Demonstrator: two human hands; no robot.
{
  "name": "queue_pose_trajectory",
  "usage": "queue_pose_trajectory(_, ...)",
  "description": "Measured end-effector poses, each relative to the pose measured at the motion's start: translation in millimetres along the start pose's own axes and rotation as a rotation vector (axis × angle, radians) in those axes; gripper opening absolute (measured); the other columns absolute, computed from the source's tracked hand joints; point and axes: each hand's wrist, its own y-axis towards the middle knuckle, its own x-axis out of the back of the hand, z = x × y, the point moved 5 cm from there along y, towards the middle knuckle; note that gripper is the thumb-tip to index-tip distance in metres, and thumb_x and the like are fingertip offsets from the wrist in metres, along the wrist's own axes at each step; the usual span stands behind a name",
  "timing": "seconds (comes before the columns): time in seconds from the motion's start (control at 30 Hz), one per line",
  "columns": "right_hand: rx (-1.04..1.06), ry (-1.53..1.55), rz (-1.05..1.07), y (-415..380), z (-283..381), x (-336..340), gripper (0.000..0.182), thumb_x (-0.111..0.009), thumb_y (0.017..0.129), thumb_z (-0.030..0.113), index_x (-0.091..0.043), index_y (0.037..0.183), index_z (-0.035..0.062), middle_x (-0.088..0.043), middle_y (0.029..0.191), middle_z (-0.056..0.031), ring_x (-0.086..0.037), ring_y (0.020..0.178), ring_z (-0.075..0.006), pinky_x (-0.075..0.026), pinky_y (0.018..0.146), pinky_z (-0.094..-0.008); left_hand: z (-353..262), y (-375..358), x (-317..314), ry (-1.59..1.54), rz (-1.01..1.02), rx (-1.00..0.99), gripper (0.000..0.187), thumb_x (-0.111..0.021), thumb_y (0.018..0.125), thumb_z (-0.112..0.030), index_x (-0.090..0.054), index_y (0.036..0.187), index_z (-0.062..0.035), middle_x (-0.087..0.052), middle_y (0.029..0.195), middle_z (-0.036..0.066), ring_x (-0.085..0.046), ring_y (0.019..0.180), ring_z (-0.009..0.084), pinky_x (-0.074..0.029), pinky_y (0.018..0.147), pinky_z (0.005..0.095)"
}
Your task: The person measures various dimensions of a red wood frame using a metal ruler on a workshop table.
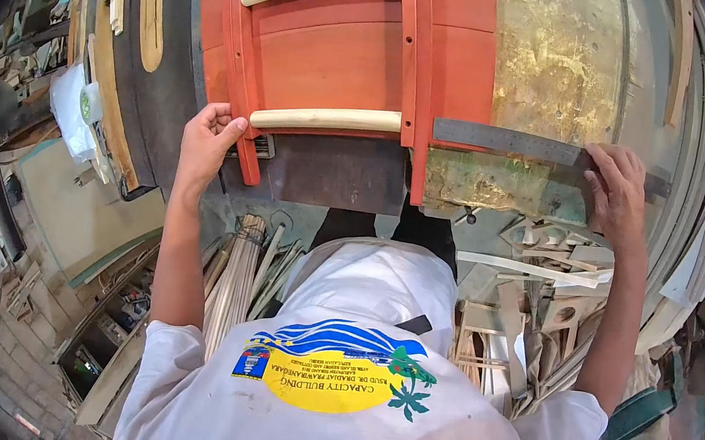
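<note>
Left hand [206, 142], at the left of centre in the frame, was curled around the lower end of a reddish-orange wooden slat [244, 88], with the thumb lying on top of it. This slat belonged to a reddish-orange curved wooden panel [337, 60] in the upper middle of the frame, which carried two pale unpainted wooden rungs [326, 118] between its slats. Right hand [616, 186], at the right of the frame, lay flat with fingers spread, pressing down a long grey steel ruler [512, 142]. The ruler rested across a worn bench top with yellow and green stains [557, 60], its left end touching the middle slat. Pale wood offcuts [539, 278] lay in the lower right.
</note>
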Motion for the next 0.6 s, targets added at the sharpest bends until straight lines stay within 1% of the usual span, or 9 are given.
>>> queue_pose_trajectory(0.3, 0.009, -0.036, -0.001, 5.0, 3.9, -0.1, 0.04, -0.067, 0.086, 0.007, -0.063, 0.125, 0.01, -0.064, 0.112, -0.0082, -0.058, 0.108, -0.0287, -0.039, 0.102, -0.0437, -5.5, -0.7, -1.5, 0.059, -0.019, 0.035, 0.031, -0.077, 0.09, -0.017, -0.061, 0.112, -0.0012, -0.059, 0.091, -0.004, -0.053, 0.082, 0.0035, -0.045, 0.074, 0.0192)
queue_pose_trajectory(0.6, -0.004, -0.048, 0.037, 5.5, 4.9, -1.6, 0.041, -0.067, 0.087, 0.007, -0.063, 0.127, 0.011, -0.064, 0.112, -0.0074, -0.058, 0.107, -0.0277, -0.039, 0.102, -0.0434, -1.1, 0.3, -4.0, -0.039, 0.006, -0.005, 0.031, -0.077, 0.09, -0.017, -0.061, 0.112, -0.0007, -0.058, 0.089, -0.005, -0.052, 0.08, 0.0027, -0.044, 0.072, 0.0178)
